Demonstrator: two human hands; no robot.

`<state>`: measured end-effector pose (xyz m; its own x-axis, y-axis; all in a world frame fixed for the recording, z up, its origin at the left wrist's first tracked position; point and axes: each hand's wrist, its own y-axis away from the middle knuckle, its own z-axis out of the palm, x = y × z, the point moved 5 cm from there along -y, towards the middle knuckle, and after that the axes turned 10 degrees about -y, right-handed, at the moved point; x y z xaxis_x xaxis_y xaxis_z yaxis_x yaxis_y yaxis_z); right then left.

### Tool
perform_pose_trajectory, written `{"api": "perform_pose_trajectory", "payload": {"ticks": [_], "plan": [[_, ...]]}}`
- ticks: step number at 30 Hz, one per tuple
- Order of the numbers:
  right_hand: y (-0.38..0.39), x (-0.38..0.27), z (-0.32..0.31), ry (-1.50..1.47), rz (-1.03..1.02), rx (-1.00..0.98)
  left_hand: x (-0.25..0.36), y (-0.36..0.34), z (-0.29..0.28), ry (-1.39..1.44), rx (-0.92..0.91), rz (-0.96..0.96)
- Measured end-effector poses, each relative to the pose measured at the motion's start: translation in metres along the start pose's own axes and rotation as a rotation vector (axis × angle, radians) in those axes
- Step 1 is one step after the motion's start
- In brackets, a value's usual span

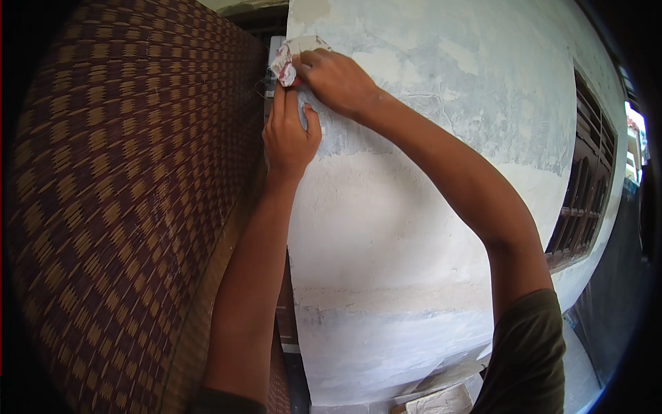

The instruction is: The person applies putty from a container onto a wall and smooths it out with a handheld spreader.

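My right hand [324, 76] grips a flat, white-smeared piece [288, 72] with red patches, held at the upper left edge of the pale wall [427, 221]; whether it is a scraper or something crumpled, I cannot tell. Just below it, my left hand [289, 138] reaches up along the wall's edge, its fingers stretched out and its thumb apart. Its fingertips are near or under the piece and partly hidden. The wall has patchy grey and cream coats with cracks near the top.
A brown and tan woven panel [131, 193] stands close along the left side. A dark wooden barred window [579, 172] is set in the wall at the right, with a dark sheet [614, 276] beyond it. A shallow smeared box [434, 400] lies at the wall's foot.
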<state>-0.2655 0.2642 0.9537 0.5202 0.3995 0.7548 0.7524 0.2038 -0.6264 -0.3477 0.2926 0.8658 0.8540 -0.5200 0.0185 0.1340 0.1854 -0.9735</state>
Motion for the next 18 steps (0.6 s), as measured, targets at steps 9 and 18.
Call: {"api": "perform_pose_trajectory", "payload": {"ticks": [9,18], "plan": [[-0.036,0.052,-0.012,0.106,-0.049,0.146,0.006,-0.004,0.001,-0.005,0.111,0.071],[-0.051,0.023,-0.024,0.061,0.072,0.184,0.002,0.0,-0.002,-0.034,0.078,0.035]]}}
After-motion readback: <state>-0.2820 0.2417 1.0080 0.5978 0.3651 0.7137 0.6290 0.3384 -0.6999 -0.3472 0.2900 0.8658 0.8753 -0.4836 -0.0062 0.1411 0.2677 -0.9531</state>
